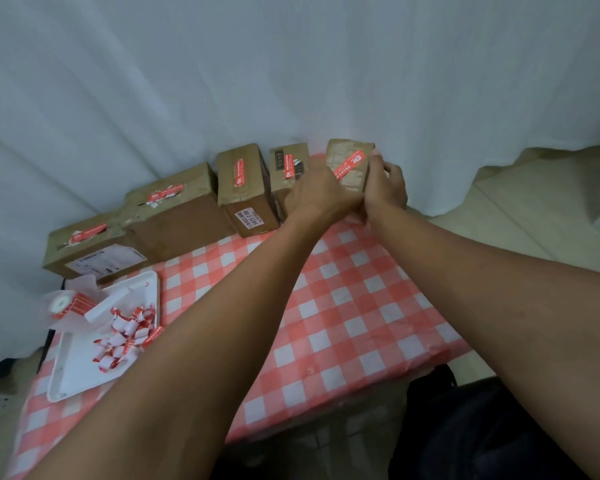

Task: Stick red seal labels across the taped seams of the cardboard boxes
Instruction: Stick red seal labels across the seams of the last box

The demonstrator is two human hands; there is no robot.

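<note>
Several brown cardboard boxes stand in a row along the table's far edge. The rightmost box (352, 157) carries a red seal label (347, 165) slanting across its taped top. My left hand (321, 192) grips its left side and my right hand (387, 187) grips its right side. The box beside it (290, 164) has a red label too, as does the upright box (243, 181) with a white sticker on its front. Two larger boxes, one (174, 209) and the leftmost (90, 247), show torn red labels.
A white tray (80, 368) at the left holds several peeled red-and-white backing scraps (125, 337). A roll of red labels (68, 304) lies at the tray's far corner. The red-and-white checked tablecloth (343, 306) covers the table. A white curtain (291, 71) hangs behind. A dark bag (482, 427) sits lower right.
</note>
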